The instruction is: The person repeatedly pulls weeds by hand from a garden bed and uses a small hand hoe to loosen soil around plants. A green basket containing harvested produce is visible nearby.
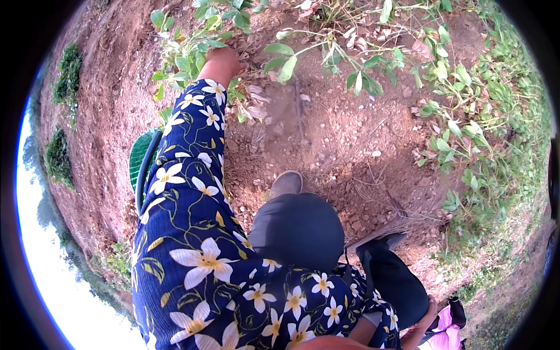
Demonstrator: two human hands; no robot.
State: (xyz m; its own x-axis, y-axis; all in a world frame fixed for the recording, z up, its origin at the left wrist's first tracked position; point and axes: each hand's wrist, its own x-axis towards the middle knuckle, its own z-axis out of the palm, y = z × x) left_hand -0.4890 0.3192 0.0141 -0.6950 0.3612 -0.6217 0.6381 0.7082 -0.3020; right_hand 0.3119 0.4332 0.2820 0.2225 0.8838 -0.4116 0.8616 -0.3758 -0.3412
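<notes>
My left hand point(222, 64) reaches far forward, low among the stems of a leafy green plant point(188, 61) that looks like a peanut plant. Leaves and the back of the hand hide its fingers, so I cannot tell how firmly it grips. Dry, pale leaves point(257, 105) hang just beside the wrist. At the lower right, my right hand point(428, 313) rests against my bent knee point(413, 302) in dark trousers, its fingers only partly visible. My other knee point(299, 229) is bent in the middle, with a brown shoe point(286, 183) in front of it on reddish soil.
A green object with a dark rim point(142, 162), perhaps a basket, is partly behind my left sleeve. More leafy plants point(372, 65) lie ahead and along the right point(490, 131). A flat wooden piece point(376, 232) lies near my other foot. Pink and black cloth point(444, 323) shows lower right.
</notes>
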